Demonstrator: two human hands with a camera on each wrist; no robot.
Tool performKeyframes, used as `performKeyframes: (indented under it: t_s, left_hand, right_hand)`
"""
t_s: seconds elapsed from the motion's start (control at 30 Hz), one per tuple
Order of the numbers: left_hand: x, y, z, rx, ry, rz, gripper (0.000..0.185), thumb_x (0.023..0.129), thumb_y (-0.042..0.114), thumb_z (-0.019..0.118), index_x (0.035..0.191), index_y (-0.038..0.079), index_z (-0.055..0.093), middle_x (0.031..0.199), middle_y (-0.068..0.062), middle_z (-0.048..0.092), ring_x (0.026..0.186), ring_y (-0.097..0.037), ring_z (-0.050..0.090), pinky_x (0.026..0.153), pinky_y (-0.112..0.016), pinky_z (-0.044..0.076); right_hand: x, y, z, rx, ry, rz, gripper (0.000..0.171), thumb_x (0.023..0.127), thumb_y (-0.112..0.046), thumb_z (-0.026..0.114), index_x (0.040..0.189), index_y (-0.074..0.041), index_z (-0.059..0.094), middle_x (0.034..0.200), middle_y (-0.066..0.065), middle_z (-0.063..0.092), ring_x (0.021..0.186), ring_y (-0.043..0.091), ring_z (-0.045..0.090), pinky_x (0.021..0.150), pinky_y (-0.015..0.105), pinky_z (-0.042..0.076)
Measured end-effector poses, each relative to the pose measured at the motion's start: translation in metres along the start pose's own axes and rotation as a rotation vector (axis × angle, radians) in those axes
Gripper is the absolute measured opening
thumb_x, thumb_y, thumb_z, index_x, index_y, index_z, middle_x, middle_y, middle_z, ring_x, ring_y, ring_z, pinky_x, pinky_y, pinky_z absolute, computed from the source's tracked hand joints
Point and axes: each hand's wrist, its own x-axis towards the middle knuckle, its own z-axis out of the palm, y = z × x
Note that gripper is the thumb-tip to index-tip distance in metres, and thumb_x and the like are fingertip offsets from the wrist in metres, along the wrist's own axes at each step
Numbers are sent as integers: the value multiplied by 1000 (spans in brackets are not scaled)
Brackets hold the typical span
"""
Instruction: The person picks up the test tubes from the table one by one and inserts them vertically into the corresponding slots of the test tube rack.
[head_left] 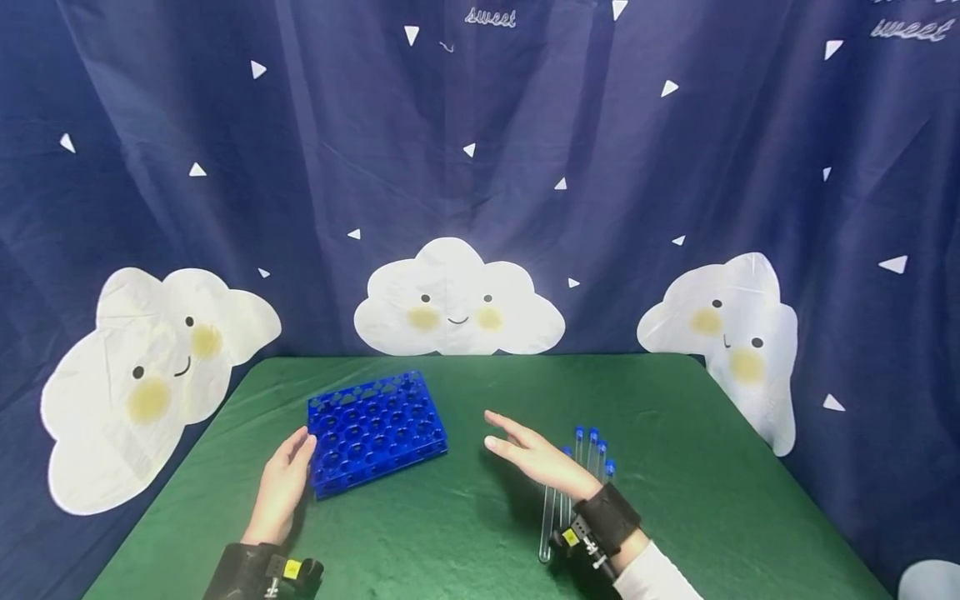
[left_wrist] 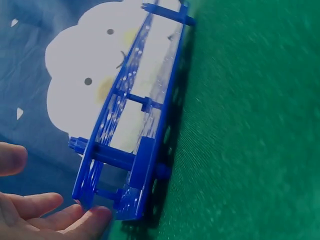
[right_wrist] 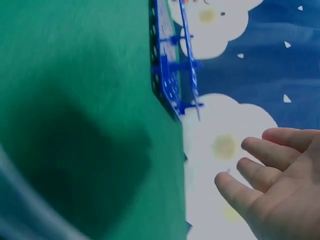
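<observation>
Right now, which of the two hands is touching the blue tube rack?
The left hand: its fingers rest against the near-left corner of the blue tube rack. The right hand hovers open, apart from it, over the test tubes.

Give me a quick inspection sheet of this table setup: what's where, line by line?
Surface: green cloth-covered table.
Job's things: blue tube rack, no tubes in it; clear test tubes with blue caps lying right of it.
Clutter: nothing seen.
Hands: left hand open, fingertips touching the rack's left edge; right hand open, above the table, holding nothing.
Cables: nothing seen; black wrist straps on both arms.
Surroundings: dark blue curtain with white clouds.
</observation>
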Motion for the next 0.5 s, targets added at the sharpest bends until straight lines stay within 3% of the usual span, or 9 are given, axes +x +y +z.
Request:
performKeyframes:
  t_s: [0.13,0.23,0.3,0.37,0.5]
  left_hand:
    - [6,-6,-3,-153,-32,-35,64,105,35,37,155,3,12,160,-23,19,141,-28,37,115,-38,36]
    - [9,-11,-6,-229,-49,-59,60,105,26,39,154,3,14,160,-21,22,118,-2,55,100,-16,47]
    - [11,-14,-8,-258,-52,-76,57,105,21,40,154,1,17,159,-21,24,100,10,56,88,-5,46]
    - [12,-17,-10,-283,-57,-86,55,104,17,40,153,0,20,158,-21,26,91,15,55,83,-5,47]
    - [12,-21,-12,-285,-72,-95,56,102,13,46,150,-4,24,153,-22,34,91,11,57,83,-9,51]
  right_hand:
    - [14,1,11,51,-30,1,63,101,-46,46,152,-14,29,159,10,32,146,36,29,116,56,30]
    - [25,4,20,158,-26,5,60,102,-40,46,150,-5,33,154,17,37,143,36,35,115,54,33]
    - [32,5,25,265,-15,11,55,103,-31,46,146,2,36,149,25,42,138,39,42,113,50,38]
    - [38,7,31,356,5,18,49,103,-21,46,141,9,39,141,32,47,131,43,48,108,45,46]
    - [48,9,41,471,25,61,42,101,-10,47,134,17,44,127,37,55,116,44,59,96,38,55]
